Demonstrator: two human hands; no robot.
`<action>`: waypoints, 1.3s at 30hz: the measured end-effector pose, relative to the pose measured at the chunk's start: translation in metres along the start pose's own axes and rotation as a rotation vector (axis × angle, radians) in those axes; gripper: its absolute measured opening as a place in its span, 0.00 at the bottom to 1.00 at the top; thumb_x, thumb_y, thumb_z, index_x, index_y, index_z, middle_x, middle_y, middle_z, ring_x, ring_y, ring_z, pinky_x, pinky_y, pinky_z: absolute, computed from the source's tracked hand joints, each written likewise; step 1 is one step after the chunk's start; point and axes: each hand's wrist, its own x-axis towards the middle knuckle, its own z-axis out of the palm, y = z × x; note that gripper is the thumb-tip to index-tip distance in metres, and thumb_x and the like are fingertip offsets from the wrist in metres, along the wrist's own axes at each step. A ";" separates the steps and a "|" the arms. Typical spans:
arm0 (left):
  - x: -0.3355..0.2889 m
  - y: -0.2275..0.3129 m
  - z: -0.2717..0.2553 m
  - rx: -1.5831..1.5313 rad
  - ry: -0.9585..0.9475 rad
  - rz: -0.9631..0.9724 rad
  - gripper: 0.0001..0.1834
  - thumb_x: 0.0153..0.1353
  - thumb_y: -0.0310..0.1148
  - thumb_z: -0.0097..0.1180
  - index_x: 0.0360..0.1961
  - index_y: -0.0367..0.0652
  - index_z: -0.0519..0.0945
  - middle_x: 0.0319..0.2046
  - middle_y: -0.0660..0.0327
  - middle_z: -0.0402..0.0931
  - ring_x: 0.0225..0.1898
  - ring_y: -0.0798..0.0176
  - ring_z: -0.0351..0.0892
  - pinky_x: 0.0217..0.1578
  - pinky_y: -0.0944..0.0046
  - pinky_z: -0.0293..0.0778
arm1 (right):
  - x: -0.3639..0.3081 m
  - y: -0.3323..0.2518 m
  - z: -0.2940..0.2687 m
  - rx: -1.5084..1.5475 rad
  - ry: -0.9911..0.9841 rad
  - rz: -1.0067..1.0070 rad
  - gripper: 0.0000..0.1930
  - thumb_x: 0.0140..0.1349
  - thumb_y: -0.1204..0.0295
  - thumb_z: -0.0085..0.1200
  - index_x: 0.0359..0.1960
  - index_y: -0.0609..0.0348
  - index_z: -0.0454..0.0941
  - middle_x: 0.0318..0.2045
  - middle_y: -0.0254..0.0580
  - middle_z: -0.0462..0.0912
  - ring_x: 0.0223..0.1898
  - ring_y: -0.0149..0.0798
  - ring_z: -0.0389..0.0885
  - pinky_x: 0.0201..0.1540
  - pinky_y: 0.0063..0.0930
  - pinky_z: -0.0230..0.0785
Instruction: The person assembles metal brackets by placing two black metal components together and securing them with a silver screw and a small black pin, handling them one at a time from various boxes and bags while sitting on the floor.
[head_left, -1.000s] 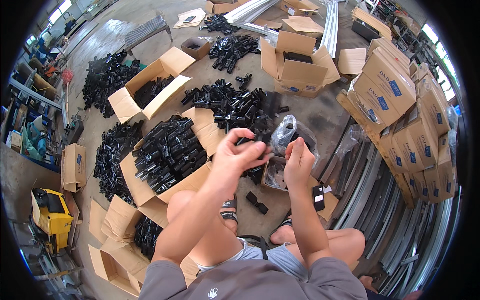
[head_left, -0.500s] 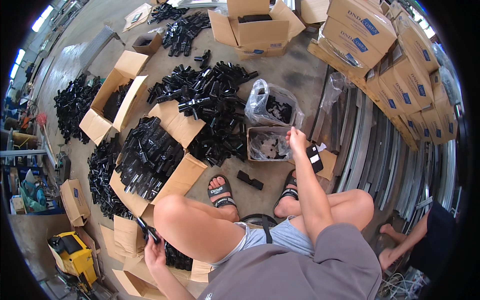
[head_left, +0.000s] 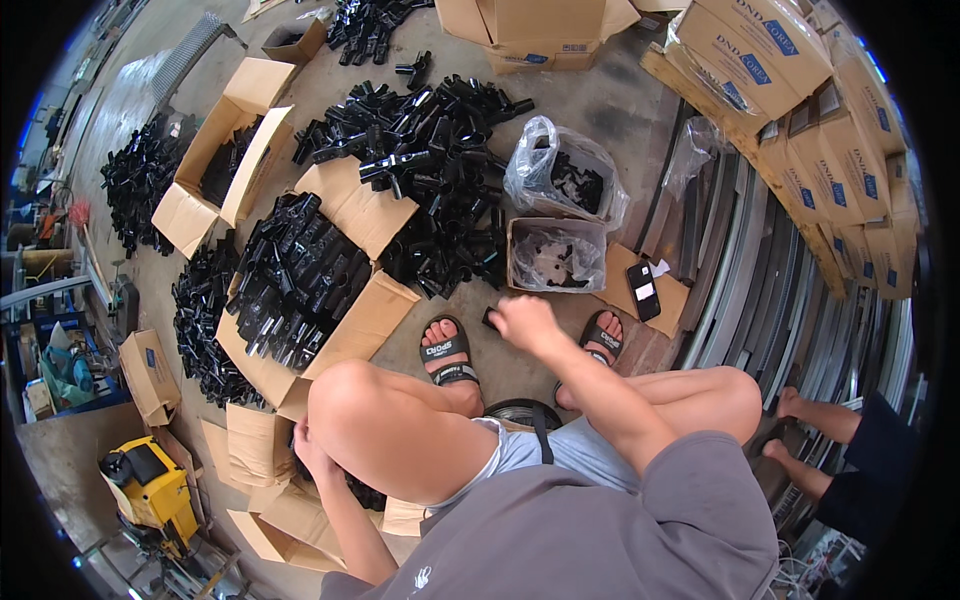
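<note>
My right hand (head_left: 528,323) is closed at the floor between my feet, over a black notched piece (head_left: 489,317); only one dark end shows past my fingers. On the left, my left hand (head_left: 314,455) is low beside my left knee, its fingers mostly hidden by the knee and a box flap. Whether it holds anything is not visible. Near it stands an open cardboard box (head_left: 352,340) heaped with glossy black tubular fittings (head_left: 295,275). Ahead of my right hand are a small box lined with clear plastic (head_left: 512,255) and a clear plastic bag (head_left: 530,165), both with small black parts inside.
Loose black fittings (head_left: 440,150) lie piled ahead. A phone (head_left: 643,290) rests on flat cardboard at right, beside long metal profiles (head_left: 735,270). Stacked cartons (head_left: 750,55) stand on a pallet. A yellow machine (head_left: 160,490) is at lower left; another person's legs (head_left: 810,450) are at right.
My right hand has come down from beside the lined box to the black piece on the floor. My left hand, which held a black fitting, has moved behind my knee. The view has shifted slightly.
</note>
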 end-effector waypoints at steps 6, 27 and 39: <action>-0.029 0.136 0.042 0.016 -0.096 0.375 0.26 0.73 0.33 0.61 0.69 0.39 0.70 0.61 0.51 0.80 0.61 0.56 0.80 0.61 0.57 0.77 | -0.023 0.027 0.070 0.143 0.058 0.169 0.12 0.62 0.64 0.65 0.41 0.58 0.82 0.41 0.53 0.87 0.45 0.60 0.86 0.49 0.52 0.79; -0.126 0.203 0.077 -0.063 -0.066 0.669 0.23 0.74 0.27 0.58 0.67 0.34 0.71 0.61 0.47 0.79 0.61 0.57 0.79 0.65 0.60 0.73 | -0.030 0.051 0.067 -0.162 0.052 0.016 0.16 0.67 0.56 0.60 0.46 0.54 0.84 0.47 0.46 0.86 0.55 0.47 0.83 0.61 0.53 0.69; -0.174 0.176 0.201 0.986 -0.212 1.296 0.33 0.59 0.39 0.72 0.63 0.34 0.77 0.45 0.43 0.86 0.44 0.41 0.86 0.46 0.49 0.79 | -0.032 -0.109 -0.096 1.276 -0.001 0.115 0.21 0.67 0.53 0.63 0.39 0.63 0.87 0.28 0.42 0.88 0.32 0.29 0.83 0.36 0.32 0.75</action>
